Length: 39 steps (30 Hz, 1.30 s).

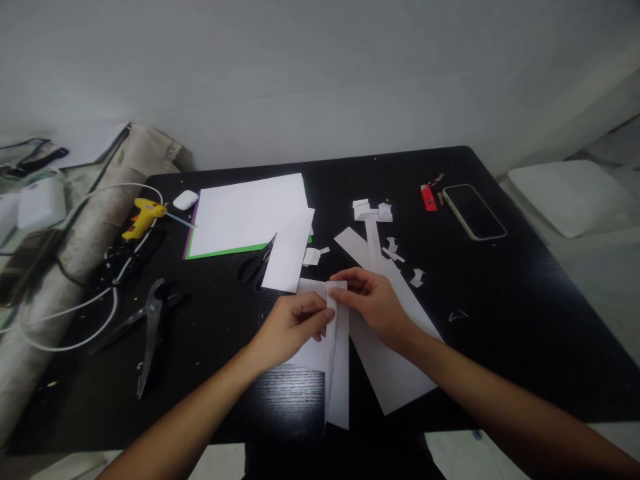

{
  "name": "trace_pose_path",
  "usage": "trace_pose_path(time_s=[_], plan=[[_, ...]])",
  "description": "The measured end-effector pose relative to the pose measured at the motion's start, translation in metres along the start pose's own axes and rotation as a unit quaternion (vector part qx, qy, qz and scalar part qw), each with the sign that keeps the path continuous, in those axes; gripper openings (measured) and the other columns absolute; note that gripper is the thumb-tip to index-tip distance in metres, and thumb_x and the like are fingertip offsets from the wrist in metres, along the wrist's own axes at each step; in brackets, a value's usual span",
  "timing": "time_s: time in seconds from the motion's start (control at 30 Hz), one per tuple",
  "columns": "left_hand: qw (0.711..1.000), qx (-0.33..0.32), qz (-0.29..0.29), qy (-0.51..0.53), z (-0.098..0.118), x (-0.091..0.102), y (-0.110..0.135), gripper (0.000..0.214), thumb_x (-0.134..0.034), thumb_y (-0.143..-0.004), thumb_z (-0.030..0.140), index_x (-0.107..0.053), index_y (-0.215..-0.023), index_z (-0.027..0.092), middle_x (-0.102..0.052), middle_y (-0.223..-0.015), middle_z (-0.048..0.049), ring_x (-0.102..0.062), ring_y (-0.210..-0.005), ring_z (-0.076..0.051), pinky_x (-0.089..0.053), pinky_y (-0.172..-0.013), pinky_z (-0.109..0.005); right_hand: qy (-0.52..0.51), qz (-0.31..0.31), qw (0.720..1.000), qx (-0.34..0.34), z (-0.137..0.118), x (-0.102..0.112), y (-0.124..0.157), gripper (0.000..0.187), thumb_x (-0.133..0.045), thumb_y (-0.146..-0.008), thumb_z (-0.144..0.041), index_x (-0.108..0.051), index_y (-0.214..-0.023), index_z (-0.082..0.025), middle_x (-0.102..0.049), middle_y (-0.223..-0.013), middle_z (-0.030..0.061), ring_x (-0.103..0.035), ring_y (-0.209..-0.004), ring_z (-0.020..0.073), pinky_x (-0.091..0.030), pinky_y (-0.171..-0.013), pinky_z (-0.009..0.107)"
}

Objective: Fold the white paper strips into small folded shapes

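Centrally, toward the near edge of the worktop (525,327), a folded white paper strip (341,367) is pinched at its far end between thumbs and fingers by the left hand (299,325) and the right hand (373,301), held close together. Below the right hand, a larger white sheet (400,363) is laid. Toward the left edge, a yellow glue gun (142,217) is placed; near the far right corner, a red lighter (429,198) and a smartphone (475,212) are seen.

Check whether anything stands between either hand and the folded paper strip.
Nothing visible does: the left hand and right hand both pinch the folded paper strip directly, near its far end. The yellow glue gun lies well off to the left.
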<state>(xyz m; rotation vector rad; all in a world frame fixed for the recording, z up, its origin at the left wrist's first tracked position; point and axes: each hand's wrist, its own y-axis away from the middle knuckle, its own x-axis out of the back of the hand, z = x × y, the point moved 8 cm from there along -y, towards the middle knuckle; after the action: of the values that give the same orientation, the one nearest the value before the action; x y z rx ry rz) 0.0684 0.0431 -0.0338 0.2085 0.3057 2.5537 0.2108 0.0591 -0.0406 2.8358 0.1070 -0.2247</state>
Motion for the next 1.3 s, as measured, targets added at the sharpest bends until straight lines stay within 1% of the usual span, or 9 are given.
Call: trace_pose_path(time_s=[0.1, 0.23, 0.3, 0.37, 0.43, 0.6, 0.73, 1.07, 1.3], plan=[[0.999, -0.022, 0.013, -0.036, 0.004, 0.005, 0.001, 0.023, -0.062, -0.095, 0.032, -0.066, -0.078, 0.016, -0.066, -0.07, -0.0006, -0.063, -0.064, -0.012, -0.051, -0.064, -0.025, 0.0, -0.001, 1.0, -0.002, -0.001, 0.0, 0.0, 0.023, -0.087, -0.072, -0.031, -0.076, -0.09, -0.022, -0.056, -0.062, -0.0055, -0.049, -0.059, 0.0113, -0.042, -0.057, 0.027], [0.987, -0.081, 0.117, -0.071, 0.015, 0.029, 0.002, 0.016, -0.067, -0.092, 0.032, -0.071, -0.097, 0.017, -0.072, -0.081, -0.0034, -0.066, -0.072, -0.014, -0.053, -0.067, -0.026, -0.014, -0.025, 0.999, -0.029, -0.002, -0.004, 0.002, 0.024, -0.087, -0.071, -0.031, -0.077, -0.09, -0.023, -0.067, -0.07, -0.0022, -0.06, -0.066, 0.0139, -0.05, -0.064, 0.03], [0.982, -0.112, 0.137, -0.07, 0.02, 0.036, 0.003, 0.02, -0.069, -0.091, 0.029, -0.071, -0.109, 0.019, -0.075, -0.09, -0.0047, -0.069, -0.078, -0.015, -0.055, -0.073, -0.027, -0.03, -0.052, 0.997, -0.045, -0.001, -0.008, 0.003, 0.026, -0.088, -0.07, -0.031, -0.076, -0.091, -0.023, -0.074, -0.082, 0.0008, -0.067, -0.075, 0.0161, -0.054, -0.072, 0.032], [0.98, -0.137, 0.125, -0.075, 0.024, 0.036, 0.003, 0.024, -0.071, -0.091, 0.028, -0.072, -0.114, 0.02, -0.077, -0.099, -0.0062, -0.071, -0.086, -0.016, -0.056, -0.079, -0.028, -0.039, -0.078, 0.995, -0.052, 0.0, -0.012, 0.004, 0.028, -0.089, -0.068, -0.031, -0.076, -0.091, -0.023, -0.076, -0.088, 0.0017, -0.069, -0.081, 0.0173, -0.055, -0.077, 0.033], [0.975, -0.16, 0.115, -0.1, 0.029, 0.035, 0.004, 0.021, -0.071, -0.091, 0.027, -0.075, -0.111, 0.021, -0.077, -0.102, -0.0068, -0.071, -0.089, -0.017, -0.056, -0.08, -0.029, -0.046, -0.099, 0.993, -0.055, 0.002, -0.016, 0.005, 0.029, -0.09, -0.068, -0.03, -0.075, -0.092, -0.023, -0.075, -0.088, 0.0006, -0.069, -0.081, 0.0167, -0.054, -0.077, 0.032], [0.961, -0.207, 0.114, -0.146, 0.038, 0.033, 0.007, 0.011, -0.072, -0.09, 0.022, -0.079, -0.099, 0.021, -0.077, -0.092, -0.0055, -0.07, -0.083, -0.017, -0.055, -0.073, -0.028, -0.032, -0.116, 0.991, -0.055, 0.004, -0.017, 0.005, 0.028, -0.088, -0.071, -0.029, -0.073, -0.095, -0.023, -0.071, -0.077, -0.0022, -0.065, -0.071, 0.0136, -0.05, -0.069, 0.029], [0.961, -0.193, 0.137, -0.142, 0.035, 0.036, 0.007, 0.01, -0.075, -0.088, 0.025, -0.079, -0.096, 0.022, -0.077, -0.089, -0.0052, -0.069, -0.08, -0.017, -0.055, -0.071, -0.029, -0.03, -0.107, 0.993, -0.05, 0.002, -0.016, 0.005, 0.031, -0.088, -0.072, -0.032, -0.072, -0.096, -0.023, -0.066, -0.068, -0.0046, -0.064, -0.067, 0.0134, -0.051, -0.069, 0.029], [0.961, -0.184, 0.16, -0.131, 0.033, 0.034, 0.008, 0.005, -0.076, -0.087, 0.025, -0.078, -0.09, 0.022, -0.076, -0.084, -0.0034, -0.067, -0.074, -0.015, -0.054, -0.067, -0.028, -0.046, -0.095, 0.994, -0.036, -0.001, -0.015, 0.005, 0.035, -0.089, -0.07, -0.034, -0.071, -0.098, -0.023, -0.073, -0.076, -0.0022, -0.071, -0.074, 0.0156, -0.056, -0.076, 0.033], [0.949, -0.221, 0.159, -0.157, 0.041, 0.032, 0.011, 0.007, -0.075, -0.088, 0.022, -0.078, -0.094, 0.023, -0.076, -0.088, -0.0033, -0.069, -0.08, -0.016, -0.056, -0.071, -0.029, -0.044, -0.091, 0.994, -0.04, 0.001, -0.015, 0.005, 0.035, -0.09, -0.069, -0.033, -0.071, -0.097, -0.022, -0.075, -0.081, -0.0003, -0.072, -0.076, 0.0152, -0.056, -0.078, 0.032]])
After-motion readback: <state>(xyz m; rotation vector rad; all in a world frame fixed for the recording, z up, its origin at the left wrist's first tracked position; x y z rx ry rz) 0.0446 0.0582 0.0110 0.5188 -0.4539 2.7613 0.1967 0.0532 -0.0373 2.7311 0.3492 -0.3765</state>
